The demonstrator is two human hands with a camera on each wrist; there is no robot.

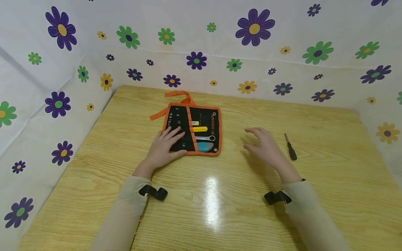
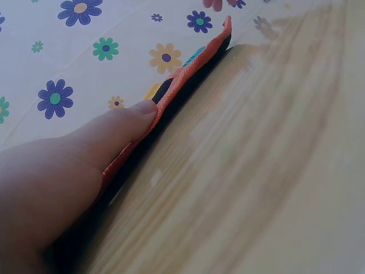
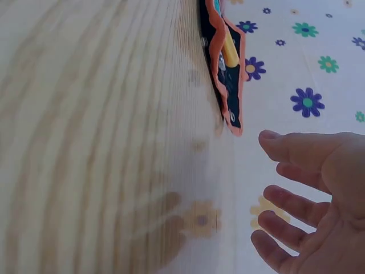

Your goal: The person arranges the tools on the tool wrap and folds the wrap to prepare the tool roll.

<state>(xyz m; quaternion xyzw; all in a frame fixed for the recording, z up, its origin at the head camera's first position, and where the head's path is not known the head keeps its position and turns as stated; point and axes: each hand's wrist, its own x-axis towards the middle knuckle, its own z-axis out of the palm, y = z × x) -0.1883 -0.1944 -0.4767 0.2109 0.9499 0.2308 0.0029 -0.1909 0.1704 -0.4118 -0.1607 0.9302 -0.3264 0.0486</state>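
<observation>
A black tool pouch with orange edging lies flat on the wooden table, printed with numbers along its pockets. Out of the pockets stick a yellow-handled tool, a ring-ended wrench, a teal tool and a small yellow-and-white item. My left hand rests with spread fingers on the pouch's pocket side, its thumb along the near edge. To the right of the pouch, my right hand hovers over the table, fingers loosely bent and holding nothing. A black-handled screwdriver lies just right of that hand.
Orange tie straps trail from the pouch's far left corner. The wooden table reaches back to a flower-patterned cloth hanging behind and at the sides. Each wrist wears a small black camera mount.
</observation>
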